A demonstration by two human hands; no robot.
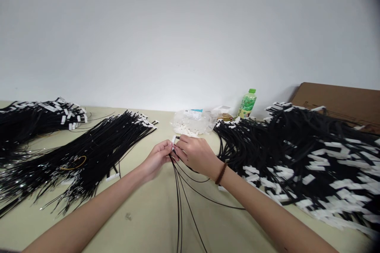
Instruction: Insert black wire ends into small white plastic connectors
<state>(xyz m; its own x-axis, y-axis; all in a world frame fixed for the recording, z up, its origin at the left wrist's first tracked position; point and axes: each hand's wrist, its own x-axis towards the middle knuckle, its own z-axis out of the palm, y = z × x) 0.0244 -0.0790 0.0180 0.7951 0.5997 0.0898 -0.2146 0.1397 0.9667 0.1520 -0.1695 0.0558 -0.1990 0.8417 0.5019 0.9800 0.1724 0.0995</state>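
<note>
My left hand (pixel 160 156) pinches a small white connector (pixel 173 139) above the middle of the table. Close against it, my right hand (pixel 191 150) has its fingers closed on a black cable end at the same connector; the fingertips partly cover it. Several thin black cables (pixel 179 193) hang from between the hands and run down toward the table's front edge, with some curving off to the right under my right forearm. Just behind the hands lies a clear plastic bag (pixel 190 122) with small white pieces in it.
Bundles of black cables with white ends (pixel 113 138) lie on the left of the table (pixel 139 213). A large heap of black cables with white connectors (pixel 285 146) covers the right side. Behind stand a green-capped bottle (pixel 247 103) and brown cardboard (pixel 335 101) by the wall.
</note>
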